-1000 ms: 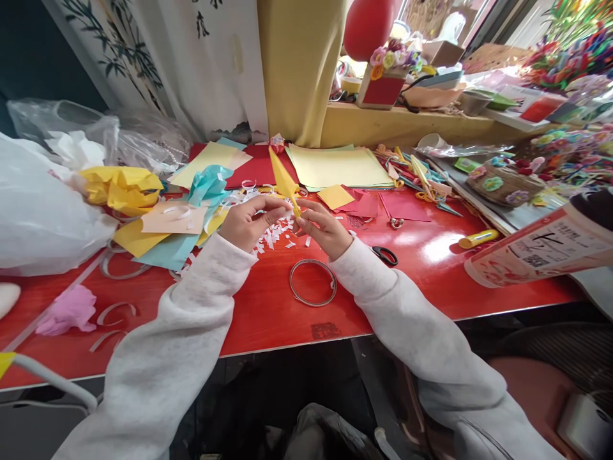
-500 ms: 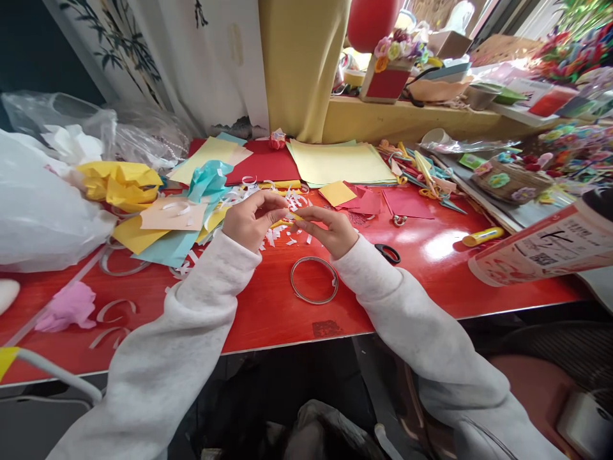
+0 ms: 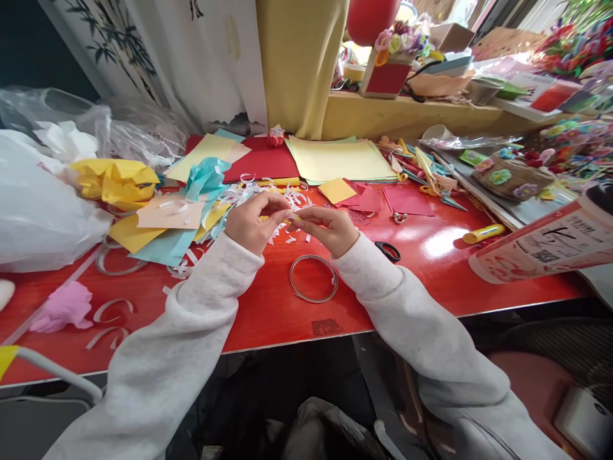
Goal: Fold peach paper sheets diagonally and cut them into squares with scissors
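Above the red table point(image 3: 268, 319), my left hand point(image 3: 251, 222) and my right hand point(image 3: 332, 229) meet fingertip to fingertip. Both are closed in a pinch on a small piece of yellow paper point(image 3: 292, 216), mostly covered by the fingers. White paper scraps point(image 3: 290, 239) and curled strips lie behind and beneath the hands. Just in front of them rests a thin coil point(image 3: 313, 299) shaped like a ring. To the right of my right wrist, black scissor handles point(image 3: 387, 252) stick out, partly hidden by the sleeve.
Coloured paper sheets point(image 3: 340, 160) lie at the back, with red squares point(image 3: 366, 199) in front. Scissors and tools point(image 3: 431, 172) are heaped at back right. A large paper cup point(image 3: 541, 243) leans in at right. At left sit a plastic bag point(image 3: 43, 204) and crumpled yellow paper point(image 3: 115, 182).
My fingertips have closed in further around the yellow paper, so less of it shows. The view has shifted slightly; the things on the table stay where they were.
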`<state>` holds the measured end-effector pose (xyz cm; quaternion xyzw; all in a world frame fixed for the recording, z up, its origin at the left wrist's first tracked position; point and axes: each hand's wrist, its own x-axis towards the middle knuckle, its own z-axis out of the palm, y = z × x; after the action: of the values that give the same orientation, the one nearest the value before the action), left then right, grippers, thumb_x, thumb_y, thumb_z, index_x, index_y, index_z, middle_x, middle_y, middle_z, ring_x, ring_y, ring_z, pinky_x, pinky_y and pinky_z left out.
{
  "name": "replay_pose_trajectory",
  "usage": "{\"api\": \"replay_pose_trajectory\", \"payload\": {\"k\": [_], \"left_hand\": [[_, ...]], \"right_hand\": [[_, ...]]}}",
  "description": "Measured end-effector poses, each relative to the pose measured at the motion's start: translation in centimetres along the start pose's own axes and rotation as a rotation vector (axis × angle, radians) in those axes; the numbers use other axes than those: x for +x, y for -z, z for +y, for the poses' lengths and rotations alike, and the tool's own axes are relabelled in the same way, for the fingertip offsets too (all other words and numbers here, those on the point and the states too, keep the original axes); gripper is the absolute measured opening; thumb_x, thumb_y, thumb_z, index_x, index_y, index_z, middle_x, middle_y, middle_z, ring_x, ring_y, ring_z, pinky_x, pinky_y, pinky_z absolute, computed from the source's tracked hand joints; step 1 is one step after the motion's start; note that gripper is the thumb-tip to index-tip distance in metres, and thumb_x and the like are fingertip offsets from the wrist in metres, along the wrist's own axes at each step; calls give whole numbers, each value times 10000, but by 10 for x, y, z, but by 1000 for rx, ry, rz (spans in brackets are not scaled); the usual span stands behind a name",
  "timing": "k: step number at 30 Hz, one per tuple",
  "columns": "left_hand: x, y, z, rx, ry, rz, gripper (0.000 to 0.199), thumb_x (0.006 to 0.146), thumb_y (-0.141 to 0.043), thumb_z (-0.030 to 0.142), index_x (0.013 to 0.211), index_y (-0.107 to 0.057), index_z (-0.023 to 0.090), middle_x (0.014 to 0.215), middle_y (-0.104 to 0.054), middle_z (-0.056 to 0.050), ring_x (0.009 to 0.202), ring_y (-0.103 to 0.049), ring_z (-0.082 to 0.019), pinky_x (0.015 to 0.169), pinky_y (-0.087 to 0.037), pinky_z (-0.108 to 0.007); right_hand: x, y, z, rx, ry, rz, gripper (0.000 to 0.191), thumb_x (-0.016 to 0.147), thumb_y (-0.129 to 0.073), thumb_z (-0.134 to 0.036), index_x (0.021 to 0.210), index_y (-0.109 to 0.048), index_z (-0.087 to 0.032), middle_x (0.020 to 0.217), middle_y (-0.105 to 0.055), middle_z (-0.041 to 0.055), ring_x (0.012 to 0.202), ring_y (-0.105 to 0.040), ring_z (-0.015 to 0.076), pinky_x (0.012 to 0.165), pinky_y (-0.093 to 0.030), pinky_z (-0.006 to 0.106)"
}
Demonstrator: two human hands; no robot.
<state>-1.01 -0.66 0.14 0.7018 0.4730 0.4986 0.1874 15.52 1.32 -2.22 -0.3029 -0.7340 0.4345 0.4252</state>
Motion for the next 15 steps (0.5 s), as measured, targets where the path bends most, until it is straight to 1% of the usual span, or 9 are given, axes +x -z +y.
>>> {"api": "replay_pose_trajectory", "payload": {"k": [7, 12, 15], "left_hand": [[-1, 0, -3, 122, -85, 11, 85, 734, -618, 238, 793, -627, 178, 806, -658, -8, 706, -601, -120, 697, -475, -240], [-1, -1, -2, 179, -168, 2, 72, 748, -600, 216, 812, -617, 188, 805, -665, -2, 714, -596, -123, 685, -471, -243], [0, 0, -4, 238, -190, -7, 78, 752, -598, 230, 824, -617, 205, 817, -660, -8, 734, -579, -140, 676, -462, -258]], "right_hand": [[-1, -1, -3, -2, 2, 15, 279, 756, -614, -404, 890, -639, -161, 811, -703, 37, 801, -667, 162, 770, -533, 320], [-2, -3, -8, 15, -14, 32, 276, 760, -608, -406, 868, -648, -156, 805, -700, 49, 784, -663, 160, 723, -541, 307], [-2, -3, -8, 6, -2, 45, 284, 778, -580, -431, 855, -649, -167, 790, -696, 37, 787, -658, 157, 758, -532, 316]]}}
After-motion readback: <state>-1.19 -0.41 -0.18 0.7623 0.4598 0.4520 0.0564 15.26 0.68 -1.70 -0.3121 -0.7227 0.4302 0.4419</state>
